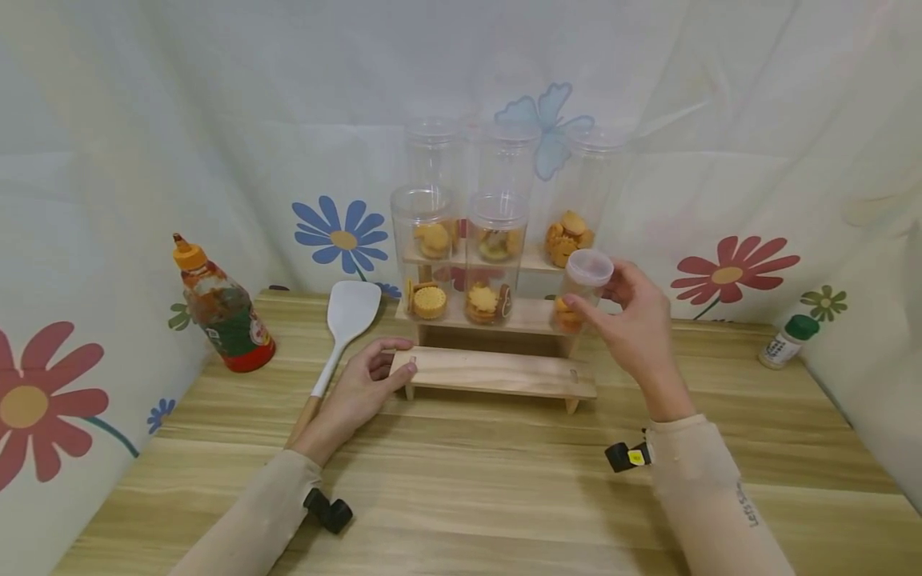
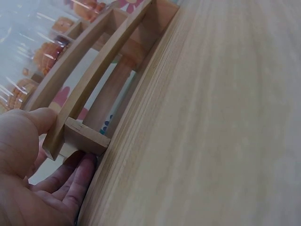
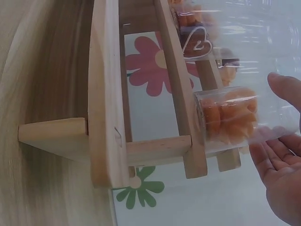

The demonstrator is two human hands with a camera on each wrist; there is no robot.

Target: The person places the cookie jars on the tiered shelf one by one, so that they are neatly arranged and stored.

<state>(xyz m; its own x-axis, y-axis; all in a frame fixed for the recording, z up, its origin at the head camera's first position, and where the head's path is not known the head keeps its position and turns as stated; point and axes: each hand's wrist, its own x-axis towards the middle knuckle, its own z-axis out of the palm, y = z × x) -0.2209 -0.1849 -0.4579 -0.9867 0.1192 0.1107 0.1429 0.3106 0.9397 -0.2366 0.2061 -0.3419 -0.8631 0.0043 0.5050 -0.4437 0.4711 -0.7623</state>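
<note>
A three-step wooden rack (image 1: pixel 497 373) stands on the table with clear lidded jars of cookies on its upper two steps. My left hand (image 1: pixel 366 376) grips the left end of the lowest step, thumb on top; in the left wrist view its fingers (image 2: pixel 77 186) lie beside the step's leg. At the right end of the middle step, my right hand (image 1: pixel 637 320) holds a clear cookie jar (image 1: pixel 579 290) between thumb and fingers. This jar tilts slightly in the head view. In the right wrist view the jar's base (image 3: pixel 225 115) meets the step's edge; whether it rests fully there I cannot tell.
Left of the rack lie a white spatula (image 1: pixel 353 312) with a wooden handle and an upright red sauce bottle (image 1: pixel 234 324). A green-capped shaker (image 1: pixel 788 342) stands far right. Two jars (image 1: pixel 497 256) share the middle step; a flowered curtain (image 1: pixel 720 176) hangs behind.
</note>
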